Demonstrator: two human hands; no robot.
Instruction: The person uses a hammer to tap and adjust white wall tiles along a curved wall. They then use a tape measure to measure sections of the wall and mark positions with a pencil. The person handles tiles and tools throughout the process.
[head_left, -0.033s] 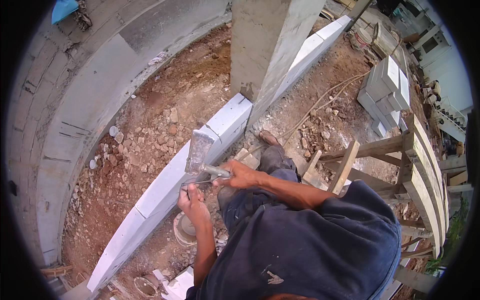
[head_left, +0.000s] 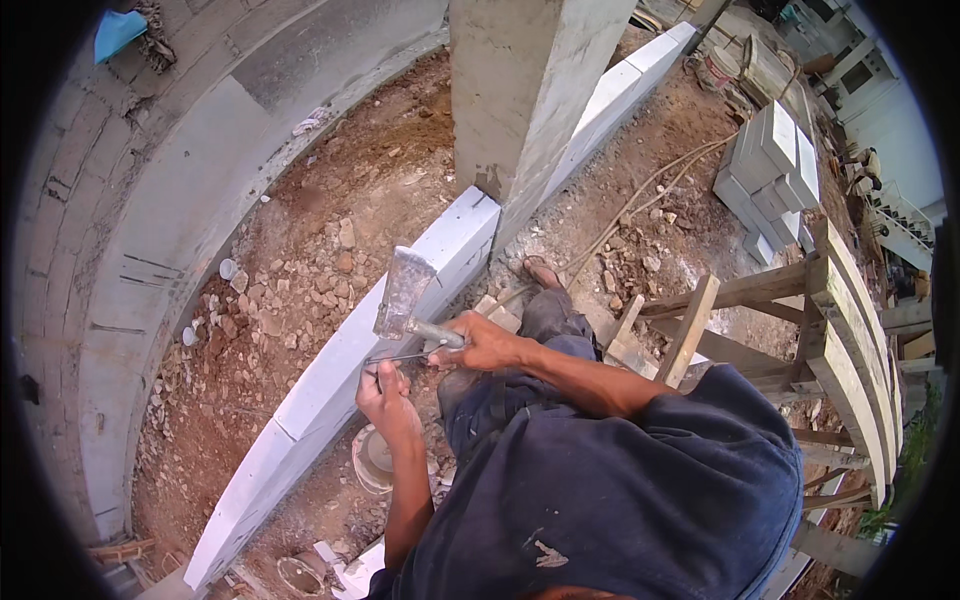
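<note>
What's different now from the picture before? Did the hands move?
Just a little! The right hand, gripping the flat-bladed tool, moved slightly up the picture. The left hand and the thin rod it pinches rose a touch too. Nothing was picked up or let go. The white block wall and concrete pillar stayed put; the view shifted slightly.

The broad-bladed tool [head_left: 404, 290] looks like dull metal, its flat face scuffed and smeared; the thin rod [head_left: 400, 357] looks like dark metal. The white blocks [head_left: 350, 352] are matt and fairly smooth. The far column [head_left: 505, 100] is stained grey concrete. At right, the frame [head_left: 690, 330] is bare, matt wood. Near, the navy shirt [head_left: 640, 490] is matt cloth, creased and marked.
</note>
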